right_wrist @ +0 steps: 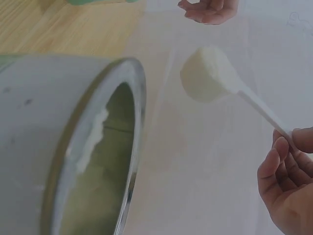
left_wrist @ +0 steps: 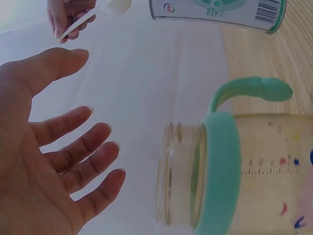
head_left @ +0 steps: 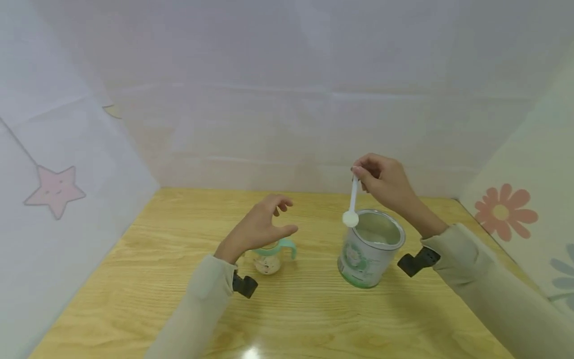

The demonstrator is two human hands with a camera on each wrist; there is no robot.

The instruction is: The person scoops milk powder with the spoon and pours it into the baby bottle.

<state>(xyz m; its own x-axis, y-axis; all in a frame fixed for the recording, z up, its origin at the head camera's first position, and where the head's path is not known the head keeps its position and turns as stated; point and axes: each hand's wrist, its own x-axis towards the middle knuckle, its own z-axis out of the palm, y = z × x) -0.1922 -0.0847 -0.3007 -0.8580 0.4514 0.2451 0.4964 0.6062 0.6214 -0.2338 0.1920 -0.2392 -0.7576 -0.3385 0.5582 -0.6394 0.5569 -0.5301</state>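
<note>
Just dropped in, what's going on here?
A person's right hand pinches the handle of a white scoop loaded with pale powder, raised clear of the open can. The left hand is empty, fingers spread, near the uncapped bottle with mint-green handles.

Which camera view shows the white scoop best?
The right wrist view: the white scoop appears largest there, its filled bowl clear, its handle pinched by the right hand. The head view shows it much smaller; the left wrist view cuts off its bowl.
</note>
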